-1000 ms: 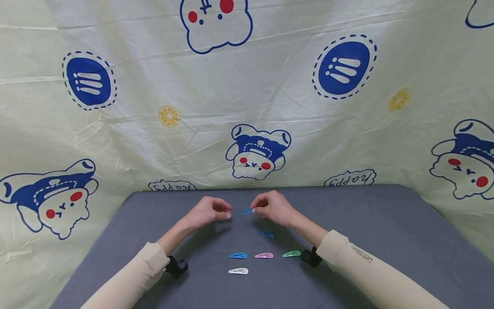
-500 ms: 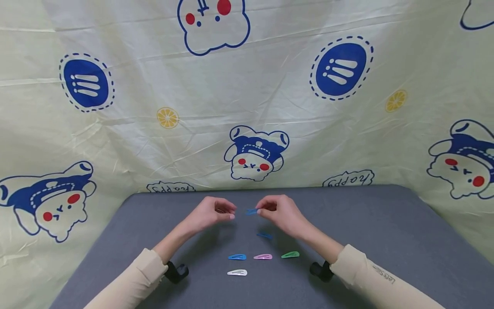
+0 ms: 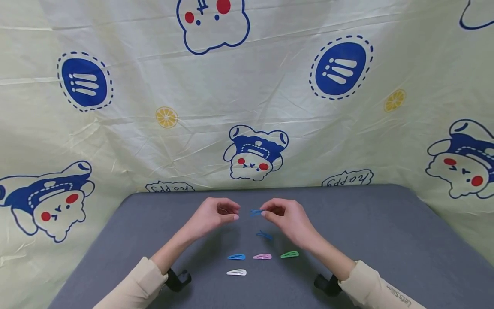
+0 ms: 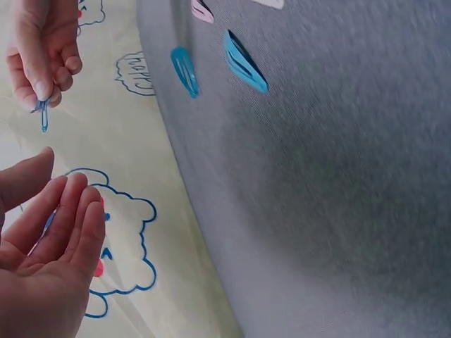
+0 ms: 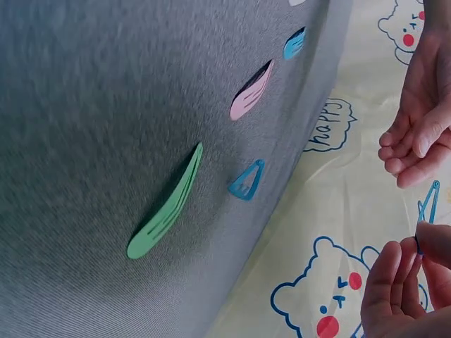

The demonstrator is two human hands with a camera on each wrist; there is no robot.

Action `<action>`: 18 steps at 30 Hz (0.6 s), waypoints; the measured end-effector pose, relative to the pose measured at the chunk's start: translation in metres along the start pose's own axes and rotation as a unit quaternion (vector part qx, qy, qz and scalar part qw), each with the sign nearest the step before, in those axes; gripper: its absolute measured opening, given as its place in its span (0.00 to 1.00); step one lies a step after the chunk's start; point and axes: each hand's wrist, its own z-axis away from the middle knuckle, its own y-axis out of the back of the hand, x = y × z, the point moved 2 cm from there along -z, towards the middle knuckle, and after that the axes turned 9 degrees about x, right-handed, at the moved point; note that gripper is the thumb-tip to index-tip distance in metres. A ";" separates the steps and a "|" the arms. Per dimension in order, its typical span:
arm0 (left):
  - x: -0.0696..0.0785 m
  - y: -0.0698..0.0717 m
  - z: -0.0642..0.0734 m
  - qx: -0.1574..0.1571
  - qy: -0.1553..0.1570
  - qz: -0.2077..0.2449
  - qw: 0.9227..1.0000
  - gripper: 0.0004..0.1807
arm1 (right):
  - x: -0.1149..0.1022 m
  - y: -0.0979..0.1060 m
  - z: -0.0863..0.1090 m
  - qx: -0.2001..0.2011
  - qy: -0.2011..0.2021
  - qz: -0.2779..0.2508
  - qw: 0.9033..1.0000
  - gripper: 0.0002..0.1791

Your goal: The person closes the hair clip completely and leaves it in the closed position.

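Between the thumb and fingertips of my right hand (image 3: 289, 219) is a blue snap hair clip (image 3: 255, 212), pinched at one end and held above the table. Its two arms spread apart in a narrow V, as the right wrist view also shows of the clip (image 5: 430, 201). My left hand (image 3: 213, 216) hovers to the left of it, fingers relaxed, thumb apart, nothing held. Below the hands lies a second blue hair clip (image 3: 264, 235), sprung apart. Nearer me are a blue clip (image 3: 236, 257), a pink clip (image 3: 262, 256), a green clip (image 3: 289, 254) and a white clip (image 3: 236, 272).
The dark grey tabletop (image 3: 347, 223) ends at a pale printed curtain (image 3: 270, 94) behind it. A black wrist strap mount sits at my left wrist (image 3: 178, 281) and another at my right wrist (image 3: 327, 285).
Both hands have drifted a little to the right, the right hand carrying the pinched blue hair clip along. The clips on the table stay where they were.
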 end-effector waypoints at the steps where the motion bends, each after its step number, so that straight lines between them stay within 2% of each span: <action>1: 0.002 0.000 0.001 0.002 0.001 -0.001 1.000 0.12 | -0.001 0.001 0.002 0.004 0.000 -0.001 1.000 0.05; 7: 0.012 -0.002 0.010 0.012 0.006 -0.002 1.000 0.12 | -0.005 0.006 0.013 0.022 -0.008 -0.010 1.000 0.05; 18: 0.029 -0.006 0.026 0.022 -0.001 0.019 1.000 0.12 | -0.015 0.016 0.033 0.050 -0.021 -0.016 0.998 0.05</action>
